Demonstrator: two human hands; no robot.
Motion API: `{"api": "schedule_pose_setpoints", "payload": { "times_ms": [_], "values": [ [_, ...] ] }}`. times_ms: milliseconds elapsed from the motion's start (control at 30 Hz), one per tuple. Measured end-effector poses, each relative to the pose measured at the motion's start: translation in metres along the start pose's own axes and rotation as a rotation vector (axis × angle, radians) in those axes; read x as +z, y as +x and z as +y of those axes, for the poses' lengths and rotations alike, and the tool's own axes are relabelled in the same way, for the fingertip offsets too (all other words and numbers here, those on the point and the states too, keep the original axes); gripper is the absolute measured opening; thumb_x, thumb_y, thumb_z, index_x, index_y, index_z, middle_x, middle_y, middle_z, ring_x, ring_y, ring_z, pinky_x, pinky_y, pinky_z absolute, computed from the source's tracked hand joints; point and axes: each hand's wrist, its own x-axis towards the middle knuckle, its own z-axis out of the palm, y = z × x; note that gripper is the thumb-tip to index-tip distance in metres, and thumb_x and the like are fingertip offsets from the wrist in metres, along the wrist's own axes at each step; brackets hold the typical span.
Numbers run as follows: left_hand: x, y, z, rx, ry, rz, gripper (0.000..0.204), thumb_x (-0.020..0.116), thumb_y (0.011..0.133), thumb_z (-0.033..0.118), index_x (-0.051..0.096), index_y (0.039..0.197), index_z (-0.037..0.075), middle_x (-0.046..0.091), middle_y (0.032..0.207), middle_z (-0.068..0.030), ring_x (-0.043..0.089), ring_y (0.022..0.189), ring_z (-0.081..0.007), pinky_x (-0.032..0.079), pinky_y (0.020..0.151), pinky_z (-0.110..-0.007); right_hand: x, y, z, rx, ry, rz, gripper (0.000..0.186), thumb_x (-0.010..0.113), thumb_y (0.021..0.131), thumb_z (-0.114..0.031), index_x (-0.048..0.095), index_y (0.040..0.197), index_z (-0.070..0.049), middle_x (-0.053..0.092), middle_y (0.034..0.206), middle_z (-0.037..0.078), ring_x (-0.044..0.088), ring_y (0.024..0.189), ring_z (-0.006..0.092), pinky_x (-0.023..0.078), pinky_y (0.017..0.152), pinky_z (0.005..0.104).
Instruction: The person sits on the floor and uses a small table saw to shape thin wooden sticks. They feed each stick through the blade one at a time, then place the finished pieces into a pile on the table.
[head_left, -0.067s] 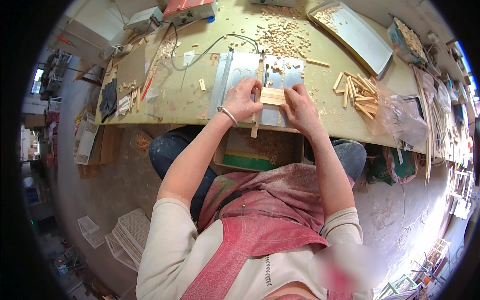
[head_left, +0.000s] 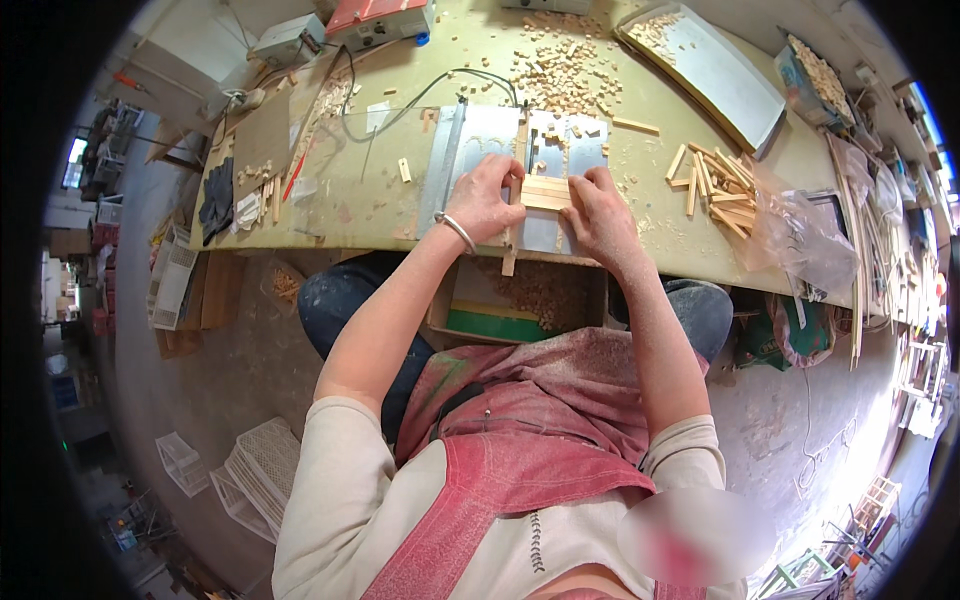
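Several short wooden strips [head_left: 546, 192] lie side by side on a metal plate [head_left: 541, 236] set into the table. At their left ends my left hand [head_left: 487, 199] grips them with bent fingers and thumb. My right hand [head_left: 600, 212] closes on their right ends. A narrow wooden guide strip [head_left: 510, 256] runs beside my left hand and juts over the table's front edge. Just beyond the strips is a dark slot with small wood blocks [head_left: 541, 166] around it.
Small cut blocks [head_left: 570, 65] are scattered at the back. Loose sticks [head_left: 722, 187] lie in a heap at the right, next to a clear plastic bag [head_left: 800, 235]. A grey tray [head_left: 705, 75] stands back right. A dark glove [head_left: 216, 200] lies at the left; a box [head_left: 570, 290] sits below the table edge.
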Motion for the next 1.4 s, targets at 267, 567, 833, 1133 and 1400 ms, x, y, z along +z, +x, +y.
{"api": "schedule_pose_setpoints", "payload": {
  "times_ms": [267,567,833,1133,1400],
  "values": [
    [-0.002,0.011,-0.006,0.013,-0.009,0.001,0.044,0.079,0.075,0.017,0.065,0.115,0.005,0.060,0.095,-0.0074,0.059,0.079,-0.0203,0.055,0.077,-0.035,0.002,0.009,0.004,0.001,-0.016,0.018,0.040,0.074,0.092,-0.015,0.063,0.129,-0.001,0.056,0.126,0.018,0.064,0.114,0.0386,0.056,0.095,0.0456],
    [-0.006,0.023,-0.011,-0.005,-0.042,-0.037,0.042,0.080,0.077,0.016,0.066,0.116,0.006,0.060,0.096,-0.0056,0.056,0.078,-0.0161,0.054,0.076,-0.031,0.002,0.019,0.006,0.023,-0.012,0.015,0.040,0.073,0.093,-0.015,0.063,0.129,0.000,0.056,0.127,0.019,0.064,0.116,0.0387,0.056,0.096,0.0464],
    [-0.008,0.032,-0.010,-0.036,-0.036,-0.042,0.042,0.079,0.074,0.020,0.068,0.112,0.007,0.065,0.103,-0.0095,0.064,0.090,-0.0241,0.056,0.085,-0.037,0.002,0.027,0.007,0.052,-0.038,0.003,0.042,0.074,0.093,-0.015,0.063,0.130,0.000,0.056,0.128,0.019,0.064,0.117,0.0380,0.056,0.097,0.0454],
    [-0.010,0.040,-0.013,-0.051,-0.014,-0.059,0.043,0.080,0.072,0.022,0.069,0.112,0.009,0.068,0.105,-0.0112,0.069,0.098,-0.0289,0.057,0.090,-0.039,0.002,0.035,0.013,0.069,-0.025,-0.013,0.043,0.074,0.093,-0.018,0.064,0.131,-0.002,0.056,0.132,0.017,0.064,0.119,0.0375,0.056,0.097,0.0460],
    [-0.006,0.049,-0.017,-0.069,0.037,-0.069,0.044,0.082,0.072,0.024,0.068,0.112,0.011,0.065,0.102,-0.0096,0.065,0.092,-0.0271,0.056,0.086,-0.038,0.005,0.045,0.023,0.064,-0.052,-0.006,0.036,0.074,0.091,-0.022,0.065,0.122,-0.006,0.056,0.130,0.018,0.065,0.116,0.0392,0.058,0.094,0.0487]
  ]
}}
